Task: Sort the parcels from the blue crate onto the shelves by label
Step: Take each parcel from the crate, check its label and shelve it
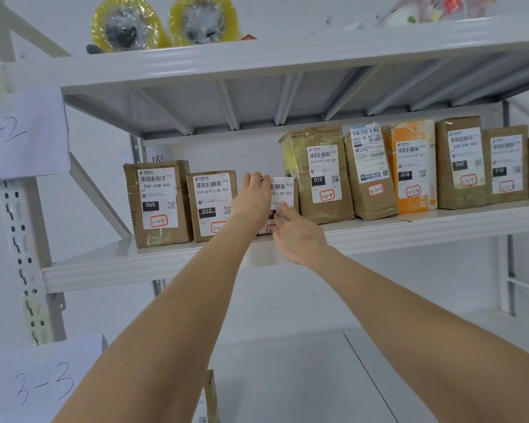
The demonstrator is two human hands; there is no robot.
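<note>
While you reach up with both arms, the white shelving unit [287, 47] fills the view. Middle shelf [165, 264]: one row of upright taped parcels [321, 175], labels facing you. Third from the left, between two marked 010: the small parcel [283, 187]. Your left hand [252, 196] curls over its top edge; your right hand [297, 236], close beside, lays straight fingers on its label. Lower left: paper sign [43, 383] reading 3-3.

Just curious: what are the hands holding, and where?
The left hand grips the small parcel by its top edge; the right hand touches its label.
</note>
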